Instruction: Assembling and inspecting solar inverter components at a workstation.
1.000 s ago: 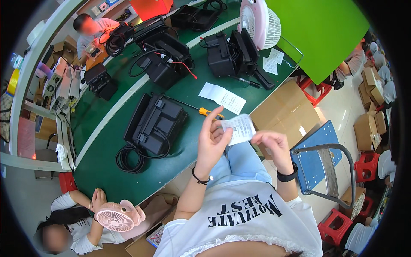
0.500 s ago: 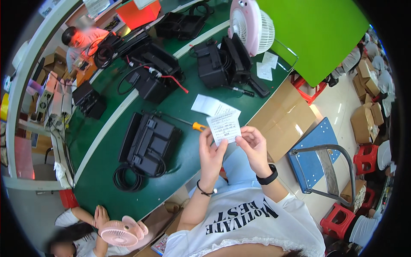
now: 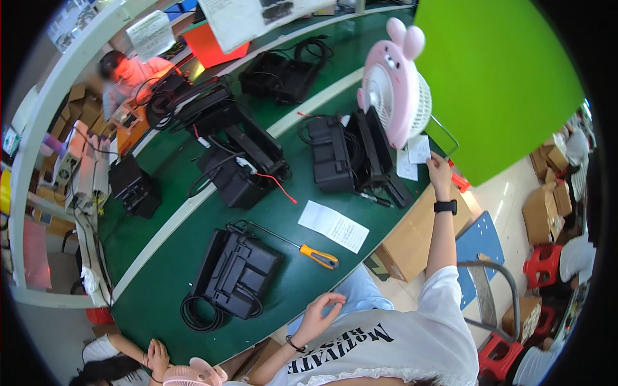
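My right hand [image 3: 440,177] reaches out to the table's right edge, its fingertips pinching the corner of a small white paper slip [image 3: 419,148]. Another white slip [image 3: 406,168] lies partly under it, next to the pink fan [image 3: 398,96]. Over my lap, my left hand [image 3: 322,315] is held with loosely curved fingers apart from the thumb, and nothing in it. A longer printed paper sheet [image 3: 335,226] lies flat on the green table [image 3: 164,257]. Beside it rests a screwdriver [image 3: 318,256] with an orange and grey handle, its shaft pointing toward a black case [image 3: 241,273] with a coiled cable.
More black cases [image 3: 341,154] with cables stand farther back. A green panel [image 3: 496,83] rises at the far right. A cardboard box [image 3: 418,235] and a blue trolley [image 3: 479,251] are right of the table. A co-worker's hand [image 3: 156,357] rests at the near left edge.
My hands have parted. The right moved far right to the slips by the fan; the left drew back toward my lap, without the slip both held. The long sheet and screwdriver are now uncovered.
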A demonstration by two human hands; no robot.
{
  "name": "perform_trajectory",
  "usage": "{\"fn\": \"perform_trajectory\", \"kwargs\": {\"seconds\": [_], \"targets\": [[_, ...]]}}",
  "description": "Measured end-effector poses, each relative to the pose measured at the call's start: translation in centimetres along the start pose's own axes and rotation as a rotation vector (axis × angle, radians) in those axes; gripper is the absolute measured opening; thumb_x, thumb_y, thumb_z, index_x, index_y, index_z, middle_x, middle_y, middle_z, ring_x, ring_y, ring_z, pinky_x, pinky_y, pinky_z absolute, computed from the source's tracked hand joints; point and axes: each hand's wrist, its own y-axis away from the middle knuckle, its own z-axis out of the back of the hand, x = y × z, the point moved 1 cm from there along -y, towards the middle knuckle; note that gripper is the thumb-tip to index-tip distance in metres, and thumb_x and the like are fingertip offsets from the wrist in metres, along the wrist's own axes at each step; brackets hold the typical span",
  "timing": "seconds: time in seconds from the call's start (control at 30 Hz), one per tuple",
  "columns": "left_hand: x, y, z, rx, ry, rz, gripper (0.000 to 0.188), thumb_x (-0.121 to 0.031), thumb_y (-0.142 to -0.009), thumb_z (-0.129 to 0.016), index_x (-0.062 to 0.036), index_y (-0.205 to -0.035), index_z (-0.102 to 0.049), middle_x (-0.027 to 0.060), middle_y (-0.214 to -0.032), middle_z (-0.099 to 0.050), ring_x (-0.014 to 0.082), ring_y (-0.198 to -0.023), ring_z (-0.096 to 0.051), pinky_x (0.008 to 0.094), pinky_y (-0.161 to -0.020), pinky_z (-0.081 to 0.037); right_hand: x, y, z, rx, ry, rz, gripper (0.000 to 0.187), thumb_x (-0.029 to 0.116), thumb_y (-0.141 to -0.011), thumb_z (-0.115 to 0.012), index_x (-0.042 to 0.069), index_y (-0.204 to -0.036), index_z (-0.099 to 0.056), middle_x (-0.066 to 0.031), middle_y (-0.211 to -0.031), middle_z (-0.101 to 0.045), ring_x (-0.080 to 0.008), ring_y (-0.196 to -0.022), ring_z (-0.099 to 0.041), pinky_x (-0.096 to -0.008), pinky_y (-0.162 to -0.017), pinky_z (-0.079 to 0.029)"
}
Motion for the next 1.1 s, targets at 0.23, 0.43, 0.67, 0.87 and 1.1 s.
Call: {"fn": "perform_trajectory", "kwargs": {"seconds": [0.23,0.43,0.67,0.87,1.1], "targets": [[-0.1,0.7,-0.2,-0.016,-0.080,-0.041,0.021,-0.005,-0.092,-0.059,-0.0001,-0.112,-0.059,0.0097,-0.111,-0.064,0.0177,-0.101,-0.065,0.0298,-0.088,-0.051,-0.4,1.8,0.5,-0.220,0.009,0.199,0.030,0.014,-0.087,-0.064,0.006,-0.117,-0.066,-0.0098,-0.096,-0.059,-0.0191,-0.077,-0.054,-0.0288,-0.071,-0.046],[0.1,3.9,-0.6,-0.037,-0.087,-0.181,0.023,-0.010,-0.094,-0.058,-0.0046,-0.116,-0.059,0.0075,-0.114,-0.064,0.0161,-0.105,-0.062,0.0306,-0.091,-0.048,0.4,8.4,2.1,-0.118,-0.465,0.200,0.021,0.005,-0.094,-0.056,0.000,-0.113,-0.065,-0.0047,-0.108,-0.065,-0.0103,-0.089,-0.057,-0.0239,-0.078,-0.046],[-3.8,9.3,3.3,-0.326,-0.150,-0.307,0.014,-0.006,-0.091,-0.062,-0.0047,-0.105,-0.065,0.0047,-0.098,-0.066,0.0143,-0.089,-0.064,0.0280,-0.076,-0.051,7.4,19.3,2.5,0.081,-0.773,0.195,0.007,0.002,-0.095,-0.055,0.003,-0.097,-0.062,-0.0029,-0.106,-0.060,-0.0079,-0.084,-0.051,-0.0207,-0.073,-0.041],[-5.7,11.4,9.7,-0.664,0.085,-0.517,0.014,-0.002,-0.093,-0.058,-0.0009,-0.107,-0.061,0.0047,-0.099,-0.064,0.0113,-0.091,-0.062,0.0263,-0.082,-0.050,15.9,29.1,0.7,0.417,-0.749,0.606,0.016,-0.013,-0.082,-0.054,0.001,-0.085,-0.061,-0.0099,-0.095,-0.061,-0.0204,-0.089,-0.059,-0.0283,-0.077,-0.047],[-3.9,13.1,16.6,-1.143,-0.008,-0.490,0.020,-0.001,-0.093,-0.059,-0.0004,-0.113,-0.058,0.0071,-0.109,-0.064,0.0145,-0.100,-0.064,0.0268,-0.090,-0.051,20.4,36.0,-1.7,0.664,-0.654,0.983,0.021,-0.011,-0.072,-0.061,0.006,-0.084,-0.066,-0.0102,-0.087,-0.064,-0.0262,-0.078,-0.060,-0.0326,-0.067,-0.048]]}}
